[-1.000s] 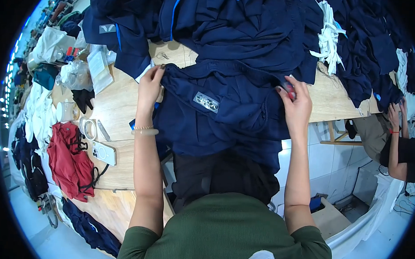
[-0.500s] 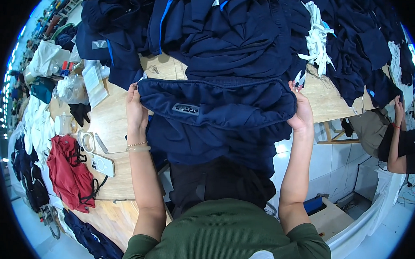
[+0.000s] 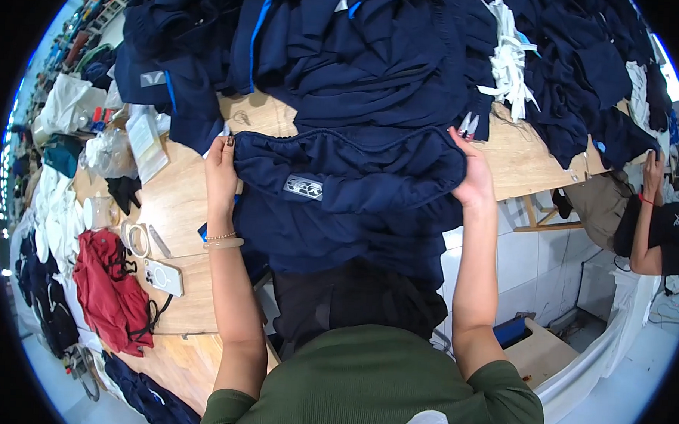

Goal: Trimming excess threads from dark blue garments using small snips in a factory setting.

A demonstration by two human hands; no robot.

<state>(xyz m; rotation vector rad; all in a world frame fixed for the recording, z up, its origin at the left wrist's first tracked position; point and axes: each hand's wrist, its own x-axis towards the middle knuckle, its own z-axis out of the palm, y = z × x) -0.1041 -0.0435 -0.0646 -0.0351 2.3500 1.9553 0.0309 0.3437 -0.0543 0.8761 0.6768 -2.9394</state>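
Note:
A navy garment with a gathered elastic waistband (image 3: 356, 175) is stretched sideways before me, its opening facing up. A silvery-grey printed patch (image 3: 304, 187) shows on the inside of the band. My left hand (image 3: 221, 170) grips the band's left end, fingers closed. At the other end my right hand (image 3: 475, 176) is closed on the band, thumb side up. Small pointed blades, like thread snips (image 3: 469, 125), stick up by its fingertips; their handles are hidden. The garment's lower part drapes toward my lap.
Heaped navy garments (image 3: 367, 63) lie beyond, with a bundle of white strips (image 3: 509, 65) at their right. To the left are a red bag (image 3: 108, 294), a phone (image 3: 164, 276) and tape rolls (image 3: 135, 238). At far right, a co-worker's hand (image 3: 652, 174) touches navy cloth.
My right hand, with the snips, has shifted left, so the band spans slightly less width and sags more at its back edge. The patch catches more light. The whole view has shifted a little.

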